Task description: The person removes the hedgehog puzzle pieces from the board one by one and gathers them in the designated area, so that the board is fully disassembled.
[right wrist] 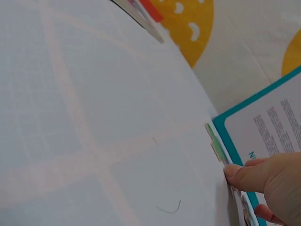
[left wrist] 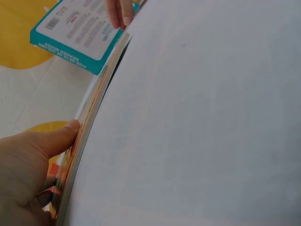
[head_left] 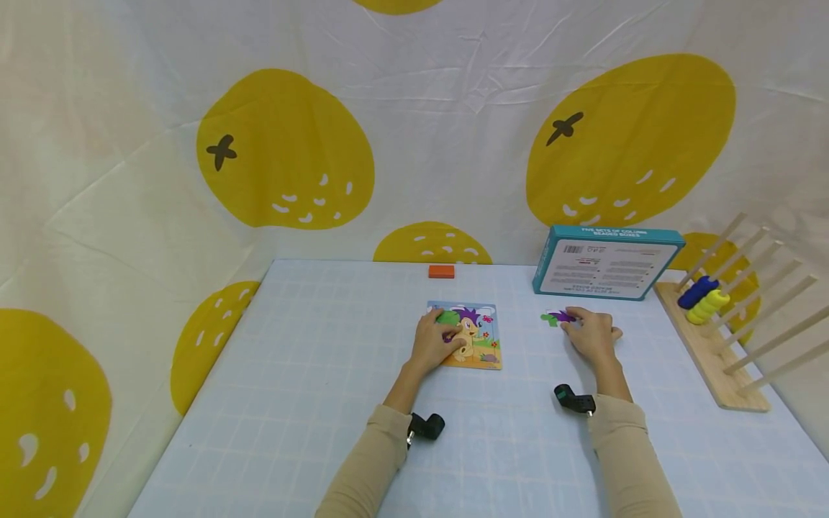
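Note:
A square jigsaw puzzle board (head_left: 490,332) with a purple-haired cartoon hedgehog lies flat on the table. My left hand (head_left: 435,340) rests over its left part, thumb and fingertips spread on the picture. In the left wrist view the thumb (left wrist: 61,139) touches the board (left wrist: 89,117) close to its near edge. To the right of the board, my right hand (head_left: 591,335) pinches a green and purple puzzle piece (head_left: 553,318) by its right side. The right wrist view shows the thumb (right wrist: 242,176) against the piece (right wrist: 215,143), low over the table; the fingers are partly hidden.
A teal and white box (head_left: 605,262) leans behind the right hand. At the right, a wooden peg stand (head_left: 712,352) holds blue beads (head_left: 696,293) and yellow beads (head_left: 707,307). A small orange-red block (head_left: 442,272) lies at the back edge, before the printed curtain (head_left: 453,144).

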The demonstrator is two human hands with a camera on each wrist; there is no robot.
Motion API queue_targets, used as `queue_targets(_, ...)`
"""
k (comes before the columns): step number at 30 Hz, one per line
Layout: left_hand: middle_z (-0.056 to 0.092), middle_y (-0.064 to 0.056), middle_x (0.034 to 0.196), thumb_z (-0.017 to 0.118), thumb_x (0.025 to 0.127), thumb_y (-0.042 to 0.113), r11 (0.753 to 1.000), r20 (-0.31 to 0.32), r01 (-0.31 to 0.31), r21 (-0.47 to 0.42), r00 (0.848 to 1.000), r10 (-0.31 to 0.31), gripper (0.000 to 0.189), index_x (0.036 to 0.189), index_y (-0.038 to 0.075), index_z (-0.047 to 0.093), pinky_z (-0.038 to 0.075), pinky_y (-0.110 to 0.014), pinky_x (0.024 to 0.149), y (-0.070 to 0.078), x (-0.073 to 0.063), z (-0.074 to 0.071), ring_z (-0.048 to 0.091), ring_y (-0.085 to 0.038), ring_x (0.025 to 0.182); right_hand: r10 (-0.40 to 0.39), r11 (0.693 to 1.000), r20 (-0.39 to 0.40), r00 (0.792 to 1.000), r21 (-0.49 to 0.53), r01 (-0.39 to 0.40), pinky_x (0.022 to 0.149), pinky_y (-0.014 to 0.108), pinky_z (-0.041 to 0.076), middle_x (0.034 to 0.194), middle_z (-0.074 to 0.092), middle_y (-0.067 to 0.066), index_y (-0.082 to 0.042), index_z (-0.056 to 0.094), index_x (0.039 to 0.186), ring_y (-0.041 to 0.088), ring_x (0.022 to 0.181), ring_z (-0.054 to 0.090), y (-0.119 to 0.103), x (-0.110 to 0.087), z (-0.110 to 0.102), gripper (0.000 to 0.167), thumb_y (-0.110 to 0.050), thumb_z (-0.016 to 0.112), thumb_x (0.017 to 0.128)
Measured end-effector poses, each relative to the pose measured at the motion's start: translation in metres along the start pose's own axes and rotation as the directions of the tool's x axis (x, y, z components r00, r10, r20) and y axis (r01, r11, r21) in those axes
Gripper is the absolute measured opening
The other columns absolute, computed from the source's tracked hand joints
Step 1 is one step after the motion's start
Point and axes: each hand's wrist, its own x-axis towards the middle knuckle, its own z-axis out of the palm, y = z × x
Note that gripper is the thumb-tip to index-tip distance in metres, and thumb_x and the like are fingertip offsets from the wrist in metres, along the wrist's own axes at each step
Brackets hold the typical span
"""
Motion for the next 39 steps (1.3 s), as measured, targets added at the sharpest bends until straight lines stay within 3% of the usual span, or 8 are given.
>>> queue_targets(7, 0.046, -0.020, 0.137, 0.072, 0.082, 0.030, 1.000, -0.012, -0.015, -0.002, 1.000, 0.015, 0.033, 0.107, 0.008, 0.072, 0.020, -0.051, 0.112, -0.001, 0.000, 0.001, 0.035, -0.038, 0.132, 0.008, 1.000, 0.013, 1.000, 0.007, -0.008, 0.089, 0.067, 0.014, 0.127, 0.049, 0.032, 0.002, 0.053, 0.128, 0.049, 0.113, 0.029, -0.001, -0.001, -0.002, 0.041, -0.015, 0.059, 0.090)
queue_targets(11, 0.046, -0.021, 0.137, 0.072, 0.082, 0.030, 1.000, -0.018, -0.026, 0.001, 0.999, 0.026, 0.033, 0.106, 0.007, 0.072, 0.020, -0.051, 0.112, -0.001, 0.000, 0.001, 0.035, -0.038, 0.132, -0.019, 0.999, -0.050, 0.999, 0.041, 0.022, 0.089, 0.064, 0.019, 0.126, 0.050, 0.031, 0.004, 0.052, 0.128, 0.048, 0.113, 0.033, -0.002, -0.005, -0.001, 0.042, -0.012, 0.059, 0.090)
queue_targets(15, 0.045, -0.020, 0.138, 0.072, 0.083, 0.030, 1.000, -0.008, -0.009, -0.004, 1.000, 0.009, 0.033, 0.107, 0.007, 0.072, 0.019, -0.051, 0.112, 0.000, -0.001, 0.000, 0.034, -0.039, 0.132, -0.094, 0.987, -0.159, 0.983, 0.116, 0.113, 0.091, 0.057, 0.033, 0.121, 0.055, 0.030, 0.006, 0.055, 0.124, 0.044, 0.106, 0.046, -0.007, -0.012, 0.009, 0.036, -0.007, 0.059, 0.090)
queue_targets(19, 0.045, -0.021, 0.138, 0.072, 0.083, 0.029, 1.000, -0.006, -0.001, 0.002, 1.000, 0.001, 0.033, 0.107, 0.007, 0.072, 0.019, -0.051, 0.112, 0.000, -0.001, 0.000, 0.034, -0.038, 0.132, -0.187, 0.954, -0.212, 0.959, 0.192, 0.229, 0.076, 0.042, 0.047, 0.104, 0.063, 0.026, 0.008, 0.061, 0.115, 0.035, 0.087, 0.058, -0.024, -0.019, 0.022, 0.031, -0.003, 0.062, 0.086)
queue_targets(23, 0.046, -0.021, 0.137, 0.073, 0.082, 0.029, 1.000, -0.016, -0.007, 0.002, 1.000, 0.007, 0.033, 0.107, 0.007, 0.072, 0.020, -0.051, 0.112, 0.000, -0.001, 0.000, 0.035, -0.039, 0.132, -0.260, 0.921, -0.151, 0.954, 0.259, 0.292, 0.070, 0.032, 0.050, 0.096, 0.066, 0.022, 0.007, 0.062, 0.112, 0.030, 0.080, 0.061, -0.049, -0.023, 0.034, 0.028, -0.004, 0.064, 0.086)
queue_targets(30, 0.047, -0.021, 0.136, 0.073, 0.082, 0.029, 1.000, -0.025, -0.012, -0.012, 1.000, 0.012, 0.033, 0.106, 0.007, 0.072, 0.022, -0.051, 0.111, 0.000, 0.000, 0.001, 0.037, -0.038, 0.130, -0.310, 0.905, 0.007, 0.951, 0.308, 0.293, 0.075, 0.039, 0.051, 0.100, 0.065, 0.019, 0.005, 0.061, 0.116, 0.027, 0.084, 0.060, -0.086, -0.026, 0.055, 0.030, -0.006, 0.063, 0.088)
queue_targets(39, 0.052, -0.020, 0.131, 0.073, 0.082, 0.029, 0.999, -0.050, -0.045, 0.030, 0.998, 0.046, 0.030, 0.103, 0.008, 0.073, 0.032, -0.049, 0.104, 0.000, -0.001, 0.000, 0.045, -0.036, 0.122, -0.403, 0.882, 0.043, 0.914, 0.283, 0.376, 0.078, 0.044, 0.051, 0.103, 0.065, 0.019, 0.005, 0.063, 0.113, 0.029, 0.087, 0.061, -0.113, -0.022, 0.079, 0.031, -0.004, 0.067, 0.084)
